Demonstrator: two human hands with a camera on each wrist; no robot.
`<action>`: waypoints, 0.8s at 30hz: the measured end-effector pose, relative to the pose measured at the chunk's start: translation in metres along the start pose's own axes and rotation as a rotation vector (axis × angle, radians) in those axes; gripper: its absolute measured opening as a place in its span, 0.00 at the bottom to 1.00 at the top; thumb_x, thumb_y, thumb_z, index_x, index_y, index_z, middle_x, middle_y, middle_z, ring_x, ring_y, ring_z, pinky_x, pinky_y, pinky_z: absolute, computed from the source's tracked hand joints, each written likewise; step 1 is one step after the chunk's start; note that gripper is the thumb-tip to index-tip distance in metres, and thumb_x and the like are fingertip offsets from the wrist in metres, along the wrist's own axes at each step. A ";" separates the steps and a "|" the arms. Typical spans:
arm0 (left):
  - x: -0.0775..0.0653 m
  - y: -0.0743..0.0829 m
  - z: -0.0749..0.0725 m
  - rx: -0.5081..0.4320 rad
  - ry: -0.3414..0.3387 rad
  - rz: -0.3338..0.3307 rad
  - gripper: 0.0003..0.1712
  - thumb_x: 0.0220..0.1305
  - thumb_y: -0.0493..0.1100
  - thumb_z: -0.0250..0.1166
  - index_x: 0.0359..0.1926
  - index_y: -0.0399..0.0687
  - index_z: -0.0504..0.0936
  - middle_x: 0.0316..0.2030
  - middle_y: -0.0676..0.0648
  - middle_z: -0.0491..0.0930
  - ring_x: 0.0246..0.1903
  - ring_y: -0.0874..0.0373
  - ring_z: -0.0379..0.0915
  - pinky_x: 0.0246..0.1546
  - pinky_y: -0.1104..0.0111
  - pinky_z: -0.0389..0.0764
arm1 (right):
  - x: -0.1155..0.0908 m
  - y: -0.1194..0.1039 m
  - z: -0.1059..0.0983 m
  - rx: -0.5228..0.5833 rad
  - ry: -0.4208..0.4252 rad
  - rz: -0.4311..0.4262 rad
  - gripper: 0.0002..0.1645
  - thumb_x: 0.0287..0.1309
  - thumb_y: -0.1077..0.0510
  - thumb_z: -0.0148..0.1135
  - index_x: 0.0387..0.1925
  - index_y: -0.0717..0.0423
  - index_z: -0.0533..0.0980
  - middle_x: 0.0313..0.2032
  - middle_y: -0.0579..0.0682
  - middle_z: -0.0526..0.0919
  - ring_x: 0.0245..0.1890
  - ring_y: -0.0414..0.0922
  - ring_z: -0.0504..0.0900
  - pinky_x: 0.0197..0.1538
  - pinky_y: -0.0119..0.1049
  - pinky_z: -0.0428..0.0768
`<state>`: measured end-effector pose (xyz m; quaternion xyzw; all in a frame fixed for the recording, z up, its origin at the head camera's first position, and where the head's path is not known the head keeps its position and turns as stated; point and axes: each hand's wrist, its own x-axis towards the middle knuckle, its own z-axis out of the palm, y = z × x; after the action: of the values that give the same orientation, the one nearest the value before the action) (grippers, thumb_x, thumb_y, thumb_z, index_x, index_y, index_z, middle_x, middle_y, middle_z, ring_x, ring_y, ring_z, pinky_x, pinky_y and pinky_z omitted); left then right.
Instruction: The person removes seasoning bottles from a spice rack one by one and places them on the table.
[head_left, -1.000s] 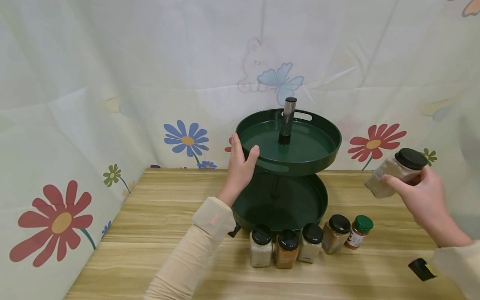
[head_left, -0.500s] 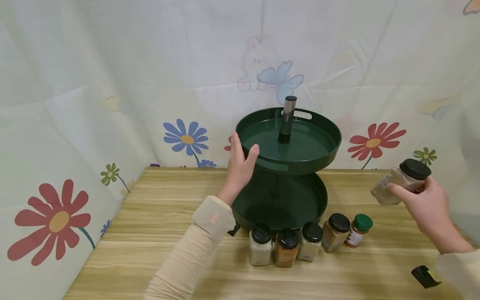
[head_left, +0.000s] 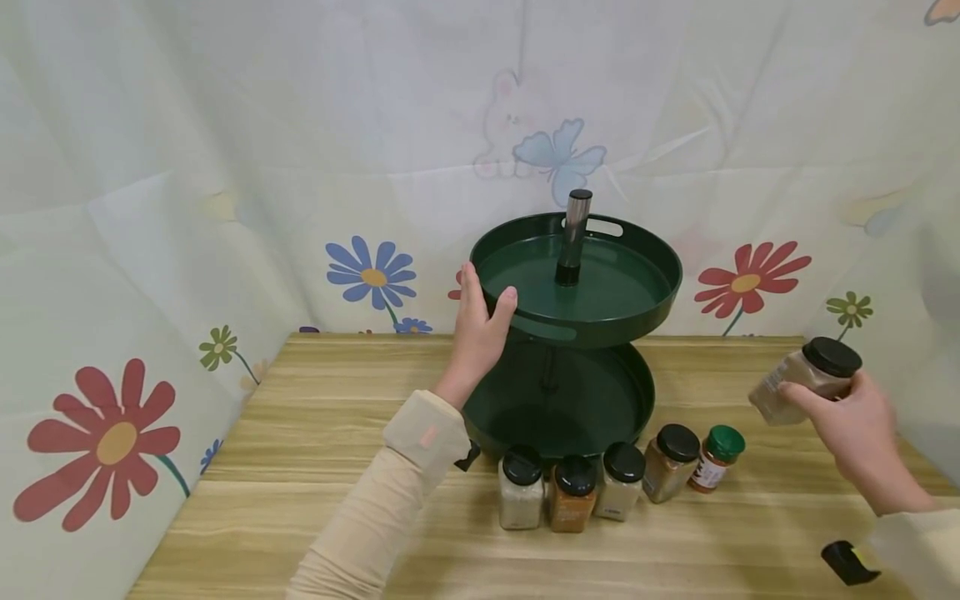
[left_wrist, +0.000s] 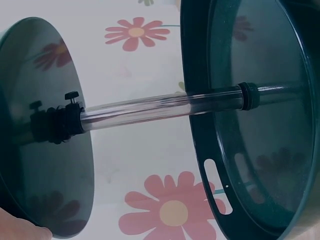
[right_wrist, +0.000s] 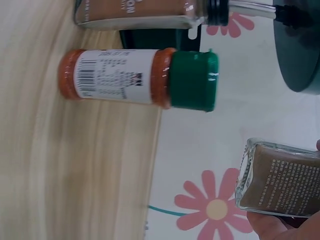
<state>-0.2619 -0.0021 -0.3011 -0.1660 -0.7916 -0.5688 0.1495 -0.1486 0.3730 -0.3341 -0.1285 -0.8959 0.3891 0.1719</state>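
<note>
My left hand (head_left: 483,333) rests against the left side of the upper tray (head_left: 637,327) of a dark green two-tier stand, fingers straight and thumb spread apart. The tiers share a metal post (head_left: 574,233); the left wrist view shows the post (left_wrist: 140,111) between them. Over the table's right side, my right hand (head_left: 862,433) grips a spice jar (head_left: 787,387) with a black lid, tilted, its base pointing left. Brown powder and a printed label show on that glass jar (right_wrist: 285,180) in the right wrist view. Its lid is out of that view.
Before the lower tray (head_left: 645,408) stand several black-lidded spice jars, among them a pale one (head_left: 521,504), an orange one (head_left: 572,510) and a brown one (head_left: 663,475). A green-capped shaker (head_left: 708,471) ends the row at right. A flowered curtain (head_left: 262,167) hangs behind the table.
My right hand has lowered the spice jar and shifted it slightly right. My left hand stays at the upper tray, and the standing jars keep their places.
</note>
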 end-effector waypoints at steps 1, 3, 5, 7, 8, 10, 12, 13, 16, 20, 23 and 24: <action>0.000 0.000 0.000 0.001 0.001 0.001 0.48 0.61 0.63 0.45 0.69 0.45 0.32 0.70 0.47 0.30 0.68 0.55 0.27 0.66 0.51 0.40 | 0.000 0.002 0.001 0.000 -0.003 0.006 0.38 0.55 0.47 0.56 0.57 0.69 0.57 0.45 0.62 0.67 0.30 0.40 0.64 0.24 0.30 0.69; 0.000 0.001 0.000 0.002 0.000 0.002 0.47 0.61 0.63 0.45 0.69 0.46 0.32 0.70 0.47 0.30 0.68 0.55 0.27 0.66 0.52 0.40 | 0.001 0.006 0.002 -0.007 -0.002 0.014 0.38 0.55 0.47 0.56 0.56 0.71 0.57 0.45 0.63 0.67 0.30 0.41 0.64 0.24 0.30 0.69; 0.000 0.001 0.000 0.000 0.000 0.001 0.47 0.61 0.63 0.45 0.69 0.46 0.32 0.70 0.47 0.30 0.68 0.55 0.27 0.66 0.52 0.40 | 0.000 0.009 0.003 -0.011 -0.003 0.018 0.38 0.55 0.47 0.56 0.56 0.72 0.57 0.46 0.65 0.67 0.30 0.41 0.64 0.24 0.30 0.69; 0.000 0.002 -0.001 -0.001 0.000 0.001 0.47 0.61 0.62 0.45 0.69 0.45 0.32 0.70 0.47 0.30 0.68 0.55 0.27 0.66 0.52 0.40 | 0.000 0.013 0.005 -0.008 0.000 0.015 0.38 0.55 0.48 0.56 0.55 0.72 0.58 0.46 0.66 0.68 0.30 0.40 0.65 0.24 0.29 0.69; -0.001 0.002 -0.001 -0.002 -0.001 0.000 0.47 0.61 0.62 0.45 0.69 0.46 0.32 0.70 0.48 0.30 0.68 0.55 0.27 0.66 0.52 0.40 | -0.001 0.014 0.006 -0.010 0.003 0.015 0.37 0.55 0.48 0.56 0.55 0.73 0.59 0.45 0.66 0.68 0.30 0.40 0.65 0.24 0.29 0.69; -0.001 0.002 -0.001 -0.003 -0.003 -0.002 0.47 0.61 0.63 0.45 0.69 0.46 0.32 0.70 0.48 0.30 0.68 0.56 0.27 0.66 0.52 0.40 | -0.002 0.016 0.007 -0.021 0.008 0.013 0.36 0.54 0.48 0.56 0.52 0.73 0.60 0.43 0.65 0.69 0.28 0.39 0.65 0.24 0.31 0.69; -0.001 0.002 -0.001 -0.003 -0.004 -0.004 0.47 0.61 0.63 0.45 0.69 0.46 0.32 0.70 0.48 0.30 0.68 0.56 0.27 0.66 0.52 0.40 | -0.002 0.018 0.009 -0.026 0.012 0.011 0.34 0.54 0.48 0.57 0.50 0.73 0.61 0.41 0.63 0.69 0.27 0.39 0.65 0.23 0.33 0.69; -0.001 0.003 -0.001 -0.002 -0.004 -0.005 0.47 0.61 0.63 0.45 0.69 0.47 0.32 0.70 0.48 0.30 0.67 0.56 0.27 0.66 0.52 0.40 | -0.003 0.019 0.009 -0.033 0.016 0.009 0.33 0.54 0.48 0.57 0.48 0.72 0.62 0.40 0.62 0.70 0.26 0.39 0.65 0.23 0.34 0.69; -0.001 0.002 -0.001 0.001 -0.002 -0.003 0.47 0.61 0.63 0.45 0.69 0.46 0.32 0.70 0.48 0.30 0.67 0.56 0.27 0.66 0.52 0.40 | -0.005 0.021 0.011 -0.054 0.018 0.009 0.31 0.53 0.48 0.57 0.45 0.71 0.64 0.37 0.61 0.70 0.25 0.40 0.65 0.22 0.36 0.69; 0.000 0.002 -0.001 0.013 -0.002 0.000 0.47 0.61 0.62 0.45 0.69 0.46 0.32 0.70 0.47 0.30 0.67 0.56 0.27 0.66 0.53 0.40 | -0.006 0.024 0.015 -0.075 0.000 0.027 0.31 0.54 0.47 0.57 0.44 0.72 0.63 0.37 0.64 0.70 0.26 0.45 0.67 0.23 0.38 0.69; 0.000 0.002 -0.001 0.019 -0.003 0.001 0.47 0.62 0.62 0.45 0.69 0.46 0.31 0.70 0.47 0.30 0.67 0.57 0.27 0.66 0.53 0.40 | -0.006 0.027 0.018 -0.073 -0.014 0.040 0.33 0.54 0.47 0.56 0.44 0.73 0.61 0.37 0.65 0.69 0.28 0.48 0.67 0.23 0.38 0.69; 0.000 0.002 -0.001 0.021 -0.003 0.002 0.47 0.62 0.62 0.45 0.69 0.47 0.31 0.70 0.47 0.30 0.67 0.57 0.27 0.66 0.54 0.40 | -0.006 0.029 0.019 -0.073 -0.015 0.041 0.33 0.54 0.47 0.56 0.45 0.74 0.61 0.38 0.66 0.69 0.28 0.48 0.67 0.23 0.38 0.70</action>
<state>-0.2606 -0.0023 -0.2988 -0.1660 -0.7977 -0.5598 0.1505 -0.1481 0.3775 -0.3685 -0.1502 -0.9078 0.3607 0.1523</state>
